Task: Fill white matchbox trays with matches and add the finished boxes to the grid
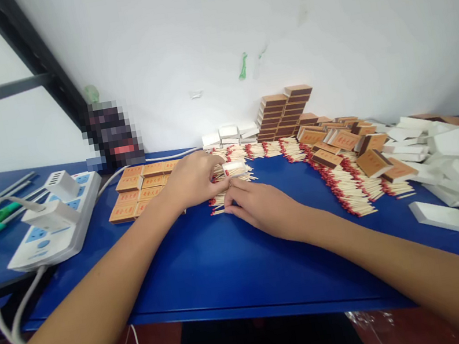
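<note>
My left hand (195, 179) is closed around a small white matchbox tray (234, 167), thumb and fingers at its near and left sides. Right beside it, my right hand (264, 204) has its fingertips pinched together just below the tray; whatever lies between them is hidden. Loose red-tipped matches (218, 202) lie under and around both hands. Orange matchboxes (125, 206) stand in neat stacked rows to the left of my left hand. Behind the hands runs a band of matches (272, 148) laid in bunches.
Several white trays (229, 132) stand by the wall, near a tall stack of matchboxes (277, 117). At right lie more matches (348, 184), loose matchboxes (343, 140) and a heap of white trays (453, 169). A power strip (83, 220) with cables sits on the blue table (209, 263).
</note>
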Available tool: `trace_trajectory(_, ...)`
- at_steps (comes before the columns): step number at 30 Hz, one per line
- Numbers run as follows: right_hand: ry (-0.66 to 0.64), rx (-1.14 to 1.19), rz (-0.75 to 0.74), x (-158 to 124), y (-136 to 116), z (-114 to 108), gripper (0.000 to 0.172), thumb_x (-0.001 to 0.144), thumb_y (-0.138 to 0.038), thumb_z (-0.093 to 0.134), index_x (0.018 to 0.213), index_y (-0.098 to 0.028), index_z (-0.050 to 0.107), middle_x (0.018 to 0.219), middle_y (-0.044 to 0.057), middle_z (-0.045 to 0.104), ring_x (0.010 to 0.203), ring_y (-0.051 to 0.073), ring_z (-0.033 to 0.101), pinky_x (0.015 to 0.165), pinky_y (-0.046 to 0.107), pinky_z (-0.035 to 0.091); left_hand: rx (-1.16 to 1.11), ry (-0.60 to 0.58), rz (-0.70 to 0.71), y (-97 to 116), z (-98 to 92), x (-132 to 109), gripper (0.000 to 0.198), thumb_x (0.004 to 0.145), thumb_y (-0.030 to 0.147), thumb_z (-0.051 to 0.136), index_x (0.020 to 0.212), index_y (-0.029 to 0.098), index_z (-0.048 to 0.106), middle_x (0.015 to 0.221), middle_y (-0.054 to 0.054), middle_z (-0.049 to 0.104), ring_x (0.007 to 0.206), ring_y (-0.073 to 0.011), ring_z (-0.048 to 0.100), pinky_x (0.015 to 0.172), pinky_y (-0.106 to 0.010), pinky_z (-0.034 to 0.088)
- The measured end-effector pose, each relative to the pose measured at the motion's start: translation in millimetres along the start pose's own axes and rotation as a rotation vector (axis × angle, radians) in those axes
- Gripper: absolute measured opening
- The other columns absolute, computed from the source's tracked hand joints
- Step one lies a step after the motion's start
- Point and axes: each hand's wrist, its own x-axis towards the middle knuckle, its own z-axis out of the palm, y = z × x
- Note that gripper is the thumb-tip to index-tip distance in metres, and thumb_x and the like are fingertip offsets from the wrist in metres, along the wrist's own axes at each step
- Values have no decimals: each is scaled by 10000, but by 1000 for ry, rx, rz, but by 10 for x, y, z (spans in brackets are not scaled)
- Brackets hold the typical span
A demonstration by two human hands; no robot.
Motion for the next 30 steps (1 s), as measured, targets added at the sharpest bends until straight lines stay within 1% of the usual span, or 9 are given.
trace_trajectory(3, 3, -42, -14, -42, 54, -59, 119, 1075, -190, 538, 1026, -186, 647, 1091, 93, 659, 902, 215, 659, 790, 336, 496, 13, -18, -5, -5, -1, -1, 320, 896, 387, 698, 1098, 154, 785, 823, -81, 741, 793, -250, 664, 697, -342, 451)
trace_trajectory(6, 102, -78, -14, -81, 190, -146, 114, 1085, -210, 521, 1045, -193, 626, 1090, 91, 641, 890, 214, 647, 783, 330, 486, 22, -29, -11, 1, -6, -1, 297, 897, 392, 692, 1064, 165, 786, 806, -74, 736, 789, -247, 662, 686, -336, 439)
trace_trajectory(9, 217, -146, 57, -81, 349, -229, 133, 1095, -244, 494, 1076, -192, 615, 1118, 109, 633, 920, 239, 644, 776, 342, 474, 13, -44, 1, 15, -13, 1, 259, 876, 389, 719, 1010, 178, 788, 780, -62, 733, 776, -238, 661, 672, -326, 425)
trace_trajectory(11, 261, -199, 105, -61, 436, -256, 131, 1089, -249, 497, 1081, -194, 616, 1121, 118, 633, 943, 258, 641, 755, 346, 460, -15, -46, 22, 26, -17, 4, 249, 860, 380, 737, 1007, 187, 794, 764, -50, 735, 763, -229, 660, 669, -318, 420)
trace_trajectory(16, 262, -247, 128, -20, 542, -237, 126, 1077, -259, 508, 1057, -200, 618, 1105, 126, 631, 944, 272, 629, 703, 349, 428, -146, -29, 82, 55, -24, 5, 269, 844, 332, 751, 1063, 186, 805, 719, -18, 737, 672, -189, 641, 658, -301, 425)
trace_trajectory(19, 279, -180, 97, -24, 528, -234, 116, 1074, -256, 505, 1070, -205, 609, 1099, 119, 634, 934, 264, 623, 725, 354, 436, -185, -25, 74, 60, -27, 2, 277, 842, 326, 760, 1080, 193, 809, 703, -9, 732, 662, -186, 645, 645, -296, 418)
trace_trajectory(24, 394, -15, 41, -63, 358, -223, 108, 1068, -237, 505, 1073, -209, 609, 1052, 97, 645, 871, 234, 607, 744, 349, 443, -160, 23, 8, 31, -27, 9, 321, 840, 304, 771, 1136, 184, 795, 690, -2, 720, 676, -190, 639, 670, -301, 428)
trace_trajectory(26, 359, 55, -35, -77, 266, -174, 93, 1064, -230, 530, 1065, -213, 622, 1045, 88, 650, 884, 223, 619, 773, 343, 462, -140, 43, -5, 14, -22, 12, 304, 861, 343, 759, 1111, 173, 792, 703, -13, 721, 694, -198, 638, 681, -308, 428)
trace_trajectory(30, 199, 115, -168, -73, 153, -30, 107, 1066, -233, 561, 1085, -221, 665, 1091, 86, 656, 957, 219, 642, 845, 343, 497, -97, 36, -16, -3, -6, 10, 267, 866, 363, 733, 1044, 172, 791, 733, -34, 726, 727, -218, 629, 680, -319, 405)
